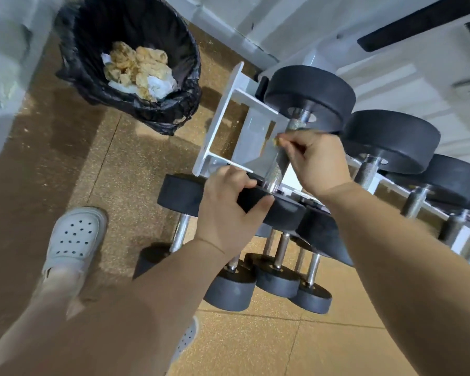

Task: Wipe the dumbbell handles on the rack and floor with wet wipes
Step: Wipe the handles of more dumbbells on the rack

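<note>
Grip the near weight point(178, 193) in the left hand point(228, 206), pinch the soiled wipe point(276, 141) in the right hand point(319, 162), and rub along the whole handle point(278, 168) at frame centre.

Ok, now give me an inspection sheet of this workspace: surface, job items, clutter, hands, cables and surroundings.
Surface: speckled brown floor, tiled.
Job's things: end dumbbell lies on the white rack, its knurled handle exposed; more dumbbells sit further along the rack; smaller floor dumbbells stand beneath.
Clutter: bin with a black liner, holding crumpled yellowish and white used wipes.
Hands: left hand grips the near head of the end dumbbell; right hand pinches a small yellowish wad beside the handle.
Cables: nothing seen.
Surroundings: white wall behind the rack; a white perforated shoe on the floor.
</note>
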### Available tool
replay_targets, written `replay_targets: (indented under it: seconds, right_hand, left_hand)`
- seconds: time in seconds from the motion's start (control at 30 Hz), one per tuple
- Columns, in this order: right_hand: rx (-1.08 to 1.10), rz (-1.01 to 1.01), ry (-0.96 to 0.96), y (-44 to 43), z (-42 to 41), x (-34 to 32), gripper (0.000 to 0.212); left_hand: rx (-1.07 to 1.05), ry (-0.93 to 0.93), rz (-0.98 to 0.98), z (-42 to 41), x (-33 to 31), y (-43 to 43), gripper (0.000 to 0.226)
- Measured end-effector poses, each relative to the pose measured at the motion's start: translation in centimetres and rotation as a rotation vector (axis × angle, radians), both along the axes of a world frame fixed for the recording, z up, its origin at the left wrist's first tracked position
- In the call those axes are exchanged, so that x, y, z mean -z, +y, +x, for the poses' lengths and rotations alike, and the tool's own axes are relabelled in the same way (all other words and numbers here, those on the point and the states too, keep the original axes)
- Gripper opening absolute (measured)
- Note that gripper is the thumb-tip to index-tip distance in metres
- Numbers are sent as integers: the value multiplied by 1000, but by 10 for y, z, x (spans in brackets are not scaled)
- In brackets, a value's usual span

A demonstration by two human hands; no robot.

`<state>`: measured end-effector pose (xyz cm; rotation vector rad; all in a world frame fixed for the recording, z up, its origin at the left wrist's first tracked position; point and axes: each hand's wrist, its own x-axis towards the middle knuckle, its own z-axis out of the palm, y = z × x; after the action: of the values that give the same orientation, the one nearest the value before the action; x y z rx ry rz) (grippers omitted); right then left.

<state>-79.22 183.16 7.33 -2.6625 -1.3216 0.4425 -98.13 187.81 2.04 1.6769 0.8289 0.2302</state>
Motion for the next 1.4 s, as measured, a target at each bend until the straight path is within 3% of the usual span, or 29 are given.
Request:
replay_targets:
  seconds: [0.1,0.17,0.3,0.37,0.47,0.53,0.63,0.73,0.77,0.87,0.93,1.03,1.13,1.27,1.4]
  right_hand:
    - [-220,-138,189,-16,-19,-10,14]
    - [-303,-162,205,-9,-11,-14,12]
    - [-162,-130,-156,21,21,-12,30]
    - [-97,-99,-211,20,20,-10,28]
    - [-193,-212,114,6,-5,-9,12]
    - [-337,-412,197,6,-10,-10,13]
    - [-274,-484,-83,26,10,-9,20]
    - [-78,-254,-272,28,17,-7,23]
    - [-75,-225,-232,23,14,-5,22]
    - [-60,-240,214,2,-4,-6,13]
    - [-50,-252,370,-1,-3,-12,13]
    - [-72,-149,187,8,16,-7,12]
    - [176,121,135,12,25,5,14]
    - [303,211,335,-19,-1,10,11]
    - [242,42,577,-50,-20,2,15]
  left_hand:
    - [4,-59,-91,-10,3,7,33]
    - [-13,-56,-109,-13,3,9,35]
    - [-20,-19,-170,-12,0,10,36]
    - [-15,-12,-203,-12,-2,12,36]
    - [-4,-19,-237,-12,-4,17,38]
    - [-6,-22,-236,-11,-4,17,38]
    - [-17,-24,-239,-10,-5,18,39]
    - [-4,-11,-242,-10,-5,19,39]
    - [-1,-10,-244,-10,-6,19,38]
    - [7,-8,-242,-10,-6,20,37]
    - [6,-3,-235,-9,-6,20,36]
    - [-5,-13,-219,-11,-7,18,36]
    - [41,16,-151,-13,-9,18,33]
    - [24,0,4,-3,-15,24,18]
    - [-85,98,-142,9,-27,19,23]
